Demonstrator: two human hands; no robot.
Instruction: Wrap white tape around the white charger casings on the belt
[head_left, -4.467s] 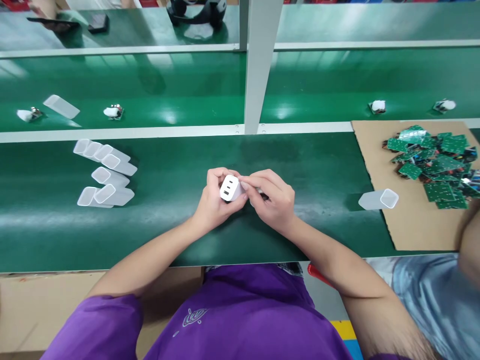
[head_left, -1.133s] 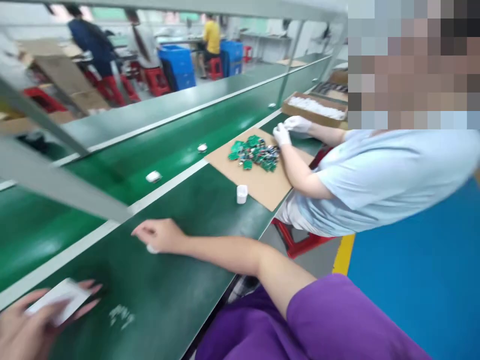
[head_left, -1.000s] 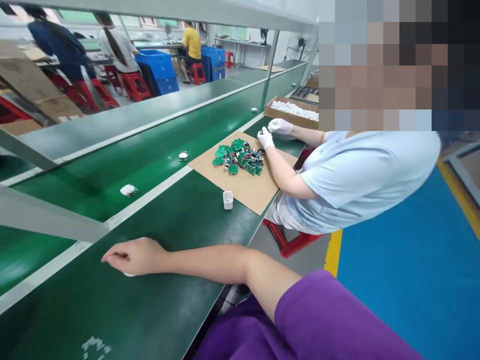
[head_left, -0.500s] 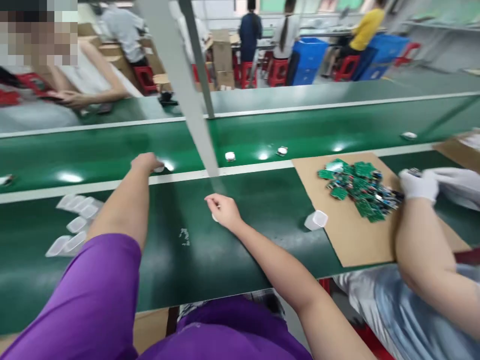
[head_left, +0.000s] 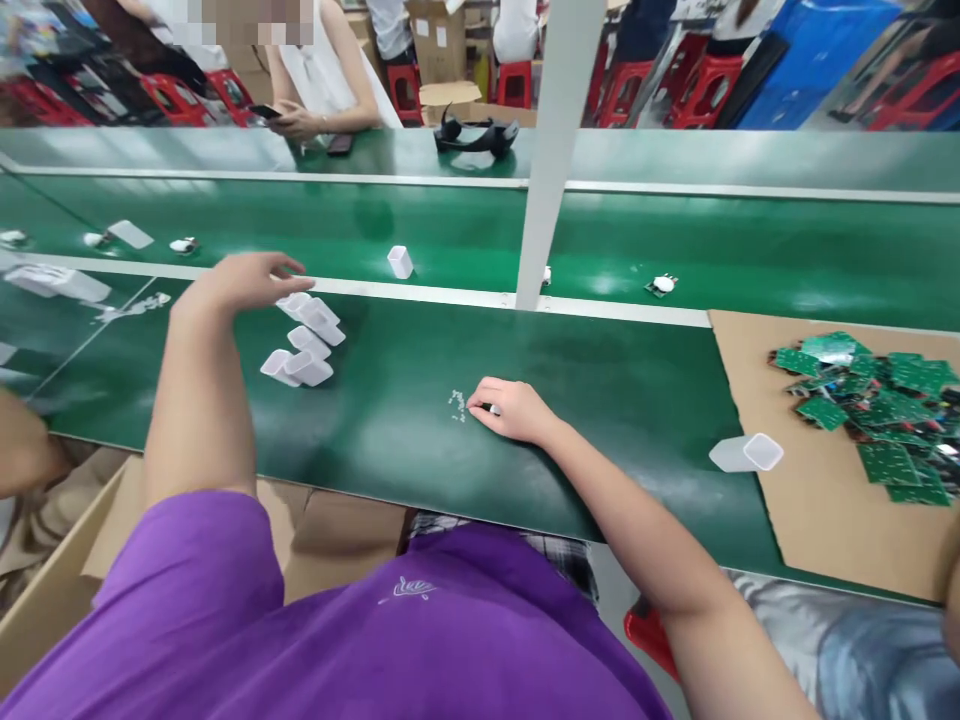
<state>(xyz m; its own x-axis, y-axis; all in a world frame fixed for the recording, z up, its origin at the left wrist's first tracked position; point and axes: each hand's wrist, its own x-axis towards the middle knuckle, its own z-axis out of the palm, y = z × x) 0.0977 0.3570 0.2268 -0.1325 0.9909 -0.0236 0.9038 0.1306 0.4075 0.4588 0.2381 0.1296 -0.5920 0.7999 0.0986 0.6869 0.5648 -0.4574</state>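
My left hand (head_left: 251, 280) is stretched over the pale strip, fingers apart, with nothing visible in it. Beside and below it are several translucent white plastic cups (head_left: 311, 340), lying in a group on the green table. A single white cup (head_left: 400, 262) stands on the green channel to its right. My right hand (head_left: 514, 410) rests on the table, its fingers closed around a small white piece (head_left: 493, 409), mostly hidden. Tiny white bits (head_left: 459, 406) lie scattered by its fingertips.
Green circuit boards (head_left: 892, 400) are piled on a cardboard sheet (head_left: 795, 520), with a clear cup (head_left: 746, 453) at its edge. White-domed parts (head_left: 663, 285) lie along the channel. A pale post (head_left: 551, 160) rises ahead. A person (head_left: 330, 70) sits opposite; others are beside me.
My view has swung left. My left hand has left the white part on the channel and moved left, past the cups, its fingers now apart. My right hand stays closed, now beside the tiny bits.
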